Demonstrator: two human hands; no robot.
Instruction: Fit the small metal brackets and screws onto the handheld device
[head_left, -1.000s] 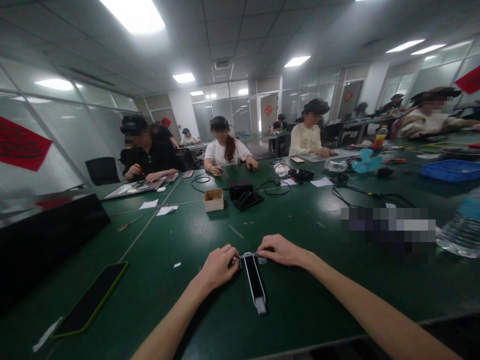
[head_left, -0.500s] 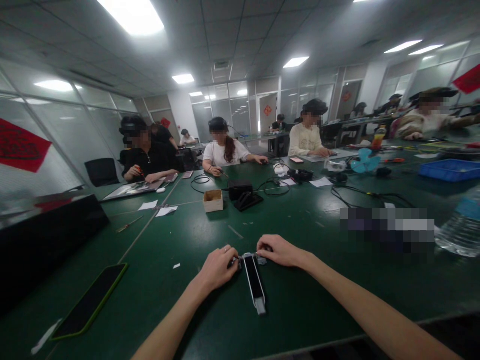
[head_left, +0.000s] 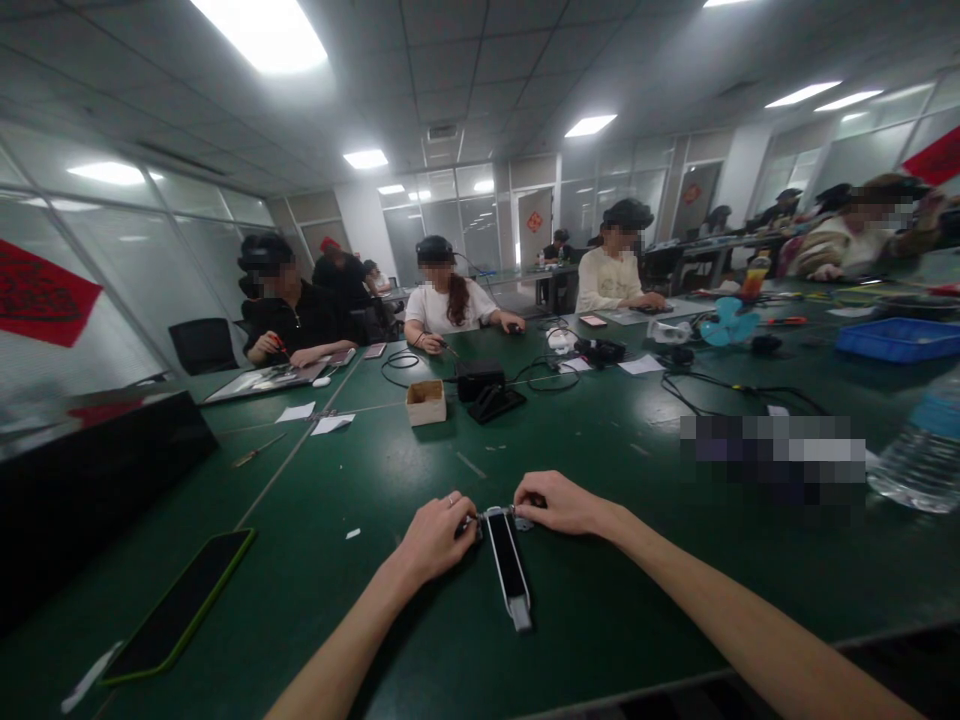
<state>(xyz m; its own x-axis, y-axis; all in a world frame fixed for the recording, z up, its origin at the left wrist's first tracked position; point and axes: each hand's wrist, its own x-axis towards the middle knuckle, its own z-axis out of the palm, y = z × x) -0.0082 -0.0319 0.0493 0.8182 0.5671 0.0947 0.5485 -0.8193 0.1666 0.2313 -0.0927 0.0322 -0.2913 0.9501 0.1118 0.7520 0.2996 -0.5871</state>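
A long narrow device (head_left: 508,565) with a black face and white rim lies on the green table (head_left: 600,610), its light grey end toward me. Small metallic parts flank its far end. At the left one, my left hand (head_left: 441,535) is closed, with a ring on one finger. My right hand (head_left: 553,502) pinches at the far right corner, beside a small grey part (head_left: 524,523). The fingertips of both hands partly hide these parts, so their shape is unclear.
A phone in a green case (head_left: 180,605) and a black panel (head_left: 97,490) are at left. Ahead stand a small box (head_left: 426,402) and a black stand (head_left: 495,402). A bottle (head_left: 921,450) and blue tray (head_left: 900,341) are at right. People sit across the table.
Both of my hands and the device stay almost where they were. In the background, a person at far right has raised an arm, and people at back left have shifted.
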